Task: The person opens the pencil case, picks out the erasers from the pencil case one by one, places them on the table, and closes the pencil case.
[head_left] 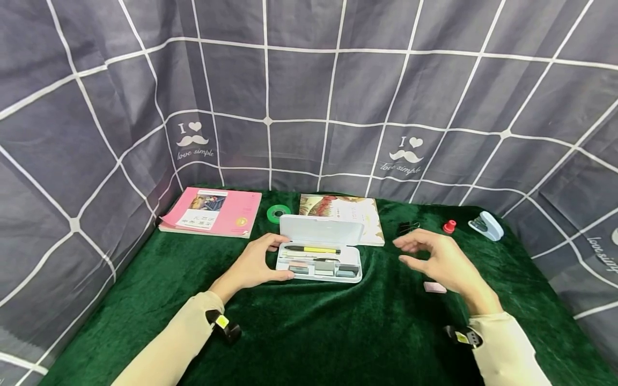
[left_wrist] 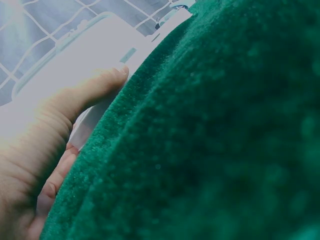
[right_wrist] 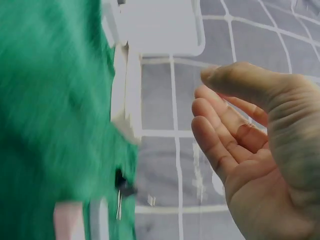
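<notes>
A white pencil case (head_left: 321,229) stands open on the green cloth, its lid raised at the back. Inside lie a yellow-and-black pen (head_left: 315,250), other slim writing tools and several small blocks in the front compartments. My left hand (head_left: 253,262) grips the case at its left end, thumb on the front edge and fingers round the back corner. The left wrist view shows that thumb (left_wrist: 102,82) pressed on the case's rim. My right hand (head_left: 441,260) hovers to the right of the case, holding nothing, fingers loosely bent. Below it lies a pink eraser (head_left: 435,287).
Behind the case lies a patterned book (head_left: 372,222); a green tape roll (head_left: 278,213) and a pink book (head_left: 243,214) are farther left. Black clips (head_left: 407,228), a small red object (head_left: 449,226) and a light-blue stapler-like tool (head_left: 488,225) sit at the back right. A grey curtain (head_left: 299,80) encloses the table.
</notes>
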A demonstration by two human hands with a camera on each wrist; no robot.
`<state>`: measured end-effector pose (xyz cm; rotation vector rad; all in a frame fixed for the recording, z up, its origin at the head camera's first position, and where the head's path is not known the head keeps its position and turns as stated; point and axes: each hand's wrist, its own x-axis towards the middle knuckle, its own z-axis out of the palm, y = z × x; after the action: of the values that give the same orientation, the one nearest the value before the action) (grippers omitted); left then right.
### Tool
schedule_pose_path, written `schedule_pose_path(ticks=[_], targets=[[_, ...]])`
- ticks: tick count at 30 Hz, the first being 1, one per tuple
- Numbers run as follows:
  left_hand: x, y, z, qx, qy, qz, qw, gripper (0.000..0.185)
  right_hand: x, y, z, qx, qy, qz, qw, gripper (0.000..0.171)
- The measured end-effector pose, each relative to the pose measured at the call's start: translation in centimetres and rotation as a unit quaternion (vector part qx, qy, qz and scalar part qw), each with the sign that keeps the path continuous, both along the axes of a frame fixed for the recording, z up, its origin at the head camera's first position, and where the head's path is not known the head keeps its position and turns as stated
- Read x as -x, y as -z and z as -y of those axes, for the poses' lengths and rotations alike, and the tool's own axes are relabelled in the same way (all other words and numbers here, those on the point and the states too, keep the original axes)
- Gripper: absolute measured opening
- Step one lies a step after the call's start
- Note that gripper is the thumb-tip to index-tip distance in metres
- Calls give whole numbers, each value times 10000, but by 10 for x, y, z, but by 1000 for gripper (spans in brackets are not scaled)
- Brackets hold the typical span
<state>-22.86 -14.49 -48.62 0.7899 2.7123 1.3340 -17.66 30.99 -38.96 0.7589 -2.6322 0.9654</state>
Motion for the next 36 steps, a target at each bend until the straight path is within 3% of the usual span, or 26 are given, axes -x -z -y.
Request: schedule_pose_path(ticks=[4, 11, 22, 30, 36], targets=[[-1, 0, 0, -14, 0, -6, 10000, 82, 13, -1, 27, 111, -349, -18, 9993, 34], [0, 2, -1, -38, 45, 6, 10000, 81, 23, 10, 65, 49, -708, 534, 9960, 30], [1, 0, 0, 2, 11, 15, 10000, 81, 28, 34, 81, -479, -1382, 923, 9849, 28], [0, -1, 0, 2, 0, 52, 10000, 83, 29, 38, 84, -465, -1299, 687, 9881, 33], [2, 0, -1, 43, 19, -2, 10000, 82, 29, 31, 78, -306, -996, 304, 9941, 37]])
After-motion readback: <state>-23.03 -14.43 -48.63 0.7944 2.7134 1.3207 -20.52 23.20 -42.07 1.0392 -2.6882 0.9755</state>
